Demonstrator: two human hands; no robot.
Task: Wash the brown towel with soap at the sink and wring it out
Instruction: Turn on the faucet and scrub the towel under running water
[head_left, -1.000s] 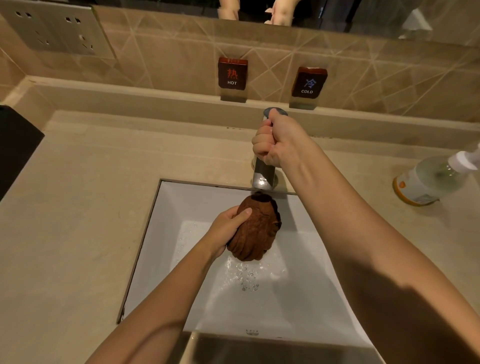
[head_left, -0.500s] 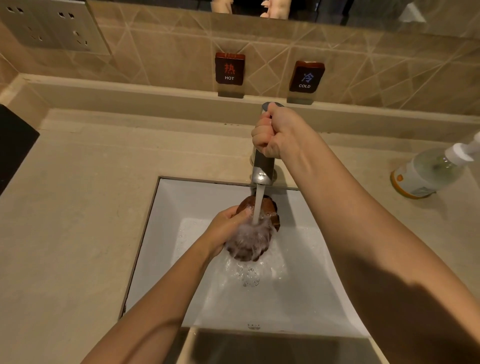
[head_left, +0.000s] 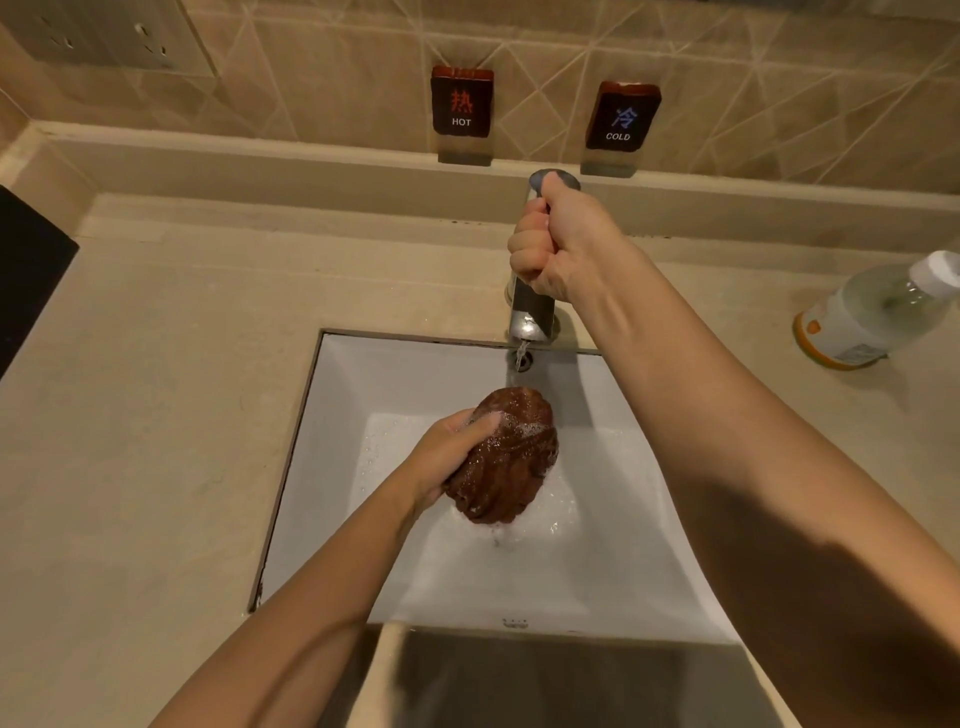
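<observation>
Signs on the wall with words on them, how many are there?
2. The red HOT sign is on the wall, up-left of the faucet; the blue COLD sign is beside it, up-right of the faucet. None seems hidden.

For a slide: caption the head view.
Left hand holds the brown towel over the sink; right hand grips the faucet.

This is a washroom. A white square sink (head_left: 332, 467) is sunk into a beige stone counter (head_left: 156, 415), with a chrome tap (head_left: 530, 306) running at its back edge. A HOT sign (head_left: 461, 104) and a COLD sign (head_left: 621, 117) hang on the tiled wall (head_left: 337, 62) beside sockets (head_left: 104, 36). A pump bottle (head_left: 872, 317) is on the counter at right.
</observation>
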